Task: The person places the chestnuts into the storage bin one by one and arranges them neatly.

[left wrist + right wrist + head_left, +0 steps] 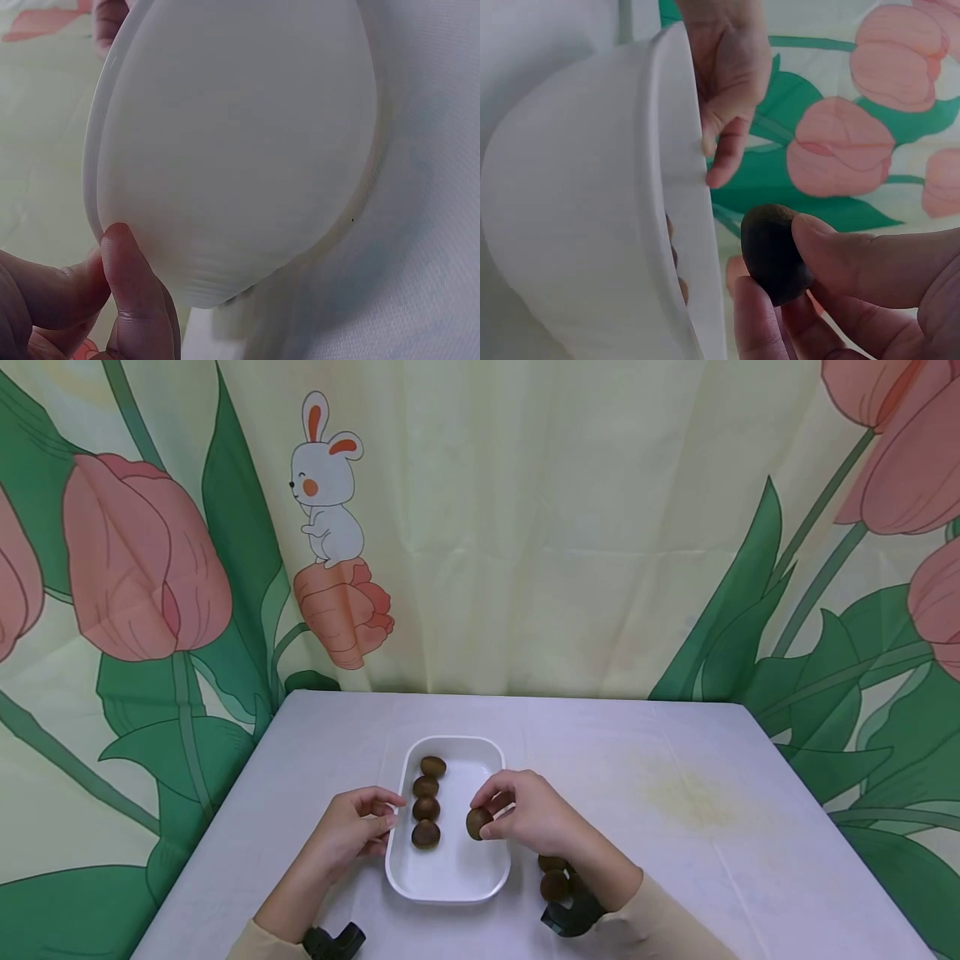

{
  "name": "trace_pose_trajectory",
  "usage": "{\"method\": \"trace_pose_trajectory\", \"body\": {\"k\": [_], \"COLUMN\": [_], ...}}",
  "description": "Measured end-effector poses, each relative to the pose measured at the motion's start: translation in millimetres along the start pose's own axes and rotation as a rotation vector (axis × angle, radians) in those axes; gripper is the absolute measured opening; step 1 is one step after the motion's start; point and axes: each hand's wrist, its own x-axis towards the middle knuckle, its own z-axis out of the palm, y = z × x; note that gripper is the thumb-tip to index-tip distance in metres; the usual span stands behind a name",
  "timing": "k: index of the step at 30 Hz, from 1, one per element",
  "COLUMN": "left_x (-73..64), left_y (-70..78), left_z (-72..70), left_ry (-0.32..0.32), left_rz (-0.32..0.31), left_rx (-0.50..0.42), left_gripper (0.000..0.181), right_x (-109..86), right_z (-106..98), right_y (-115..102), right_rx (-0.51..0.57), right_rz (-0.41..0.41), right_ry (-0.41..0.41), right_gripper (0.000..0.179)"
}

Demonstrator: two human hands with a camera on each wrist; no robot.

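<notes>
A white tray (467,881) lies on the table, with a column of several brown chestnuts (425,810) along its left side. My left hand (358,822) pinches the tray's left rim, and in the left wrist view its fingertip (120,244) lies against the outer wall. Over the tray's right half, my right hand (532,810) holds one chestnut (478,823) between thumb and fingers. Up close in the right wrist view, that dark, rounded chestnut (772,251) has a browner, duller top. Beyond the tray's rim there, the left hand (731,82) shows too.
Several more chestnuts (554,885) sit on the white table (645,760) right of the tray, partly hidden under my right wrist. Black wrist-worn devices (573,917) are on both arms. Behind the table hangs a curtain (525,527) printed with tulips and a rabbit.
</notes>
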Motion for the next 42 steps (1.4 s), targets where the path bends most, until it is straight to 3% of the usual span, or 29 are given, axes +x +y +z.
{"method": "trace_pose_trajectory", "body": {"k": [11, 42], "left_x": [-0.1, 2.0], "left_y": [0.1, -0.7], "left_z": [1.4, -1.1], "left_ry": [0.019, -0.002], "left_rz": [0.007, 0.002], "left_rx": [0.028, 0.013], "left_gripper": [0.024, 0.024], "right_x": [7.9, 21.1], "right_z": [29, 71], "right_y": [0, -4], "right_rx": [-0.056, -0.244], "right_rz": [-0.024, -0.013], "right_ry": [-0.049, -0.098], "right_gripper": [0.03, 0.032]}}
